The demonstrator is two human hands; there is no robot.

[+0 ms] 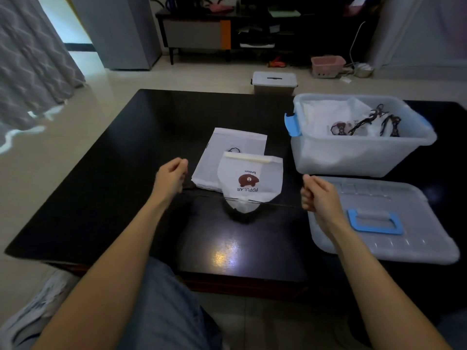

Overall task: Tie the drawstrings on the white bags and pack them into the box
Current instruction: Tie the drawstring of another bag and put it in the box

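Note:
A white bag (250, 180) with a brown bear print lies on the black table (141, 152), its mouth cinched toward me. Its dark drawstring (209, 197) runs taut to both sides. My left hand (171, 176) pinches the left end, and my right hand (316, 192) grips the right end; the hands are spread wide apart. A second white bag (227, 147) lies flat beneath and behind the first. The clear plastic box (358, 150) with blue latches stands at the right and holds tied white bags (338, 120) with dark strings.
The box's clear lid (379, 223) with a blue handle lies on the table under my right forearm. A smaller lidded box (275, 82) and a pink basket (327, 65) sit on the floor beyond the table. My knees are at the near table edge.

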